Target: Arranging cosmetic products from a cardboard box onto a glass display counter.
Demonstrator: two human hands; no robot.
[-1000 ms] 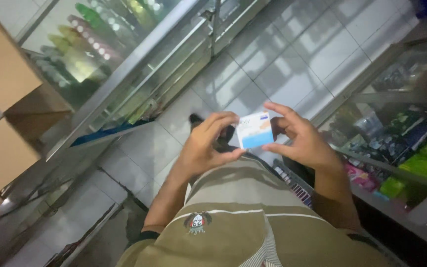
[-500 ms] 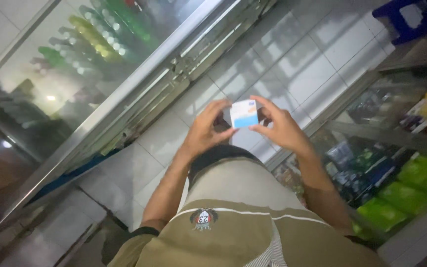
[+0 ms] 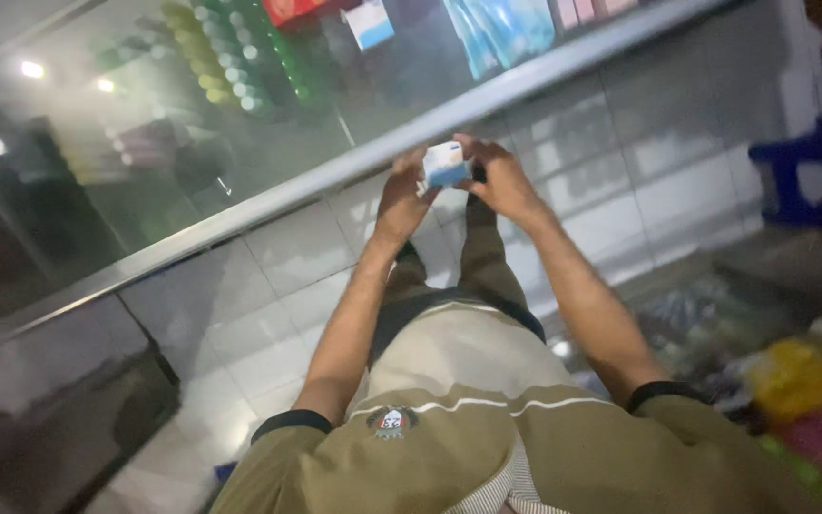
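A small white and blue box [image 3: 445, 164] is held out in front of me between both hands. My left hand [image 3: 400, 197] grips its left side and my right hand [image 3: 499, 179] grips its right side, fingers curled round the edges. Both arms are stretched forward above my olive shirt. The picture is blurred, so the box's details are unclear.
A glass display cabinet [image 3: 240, 114] with bottles and packets runs along the left and top, edged by a metal rail [image 3: 354, 167]. White floor tiles [image 3: 268, 314] lie below. A blue stool [image 3: 811, 171] stands at the right. Shelves of colourful packets [image 3: 792, 381] are at the lower right.
The view has swung round, so the cabinet now lies across the top. My hands have moved further out from my body, still holding the box between them.
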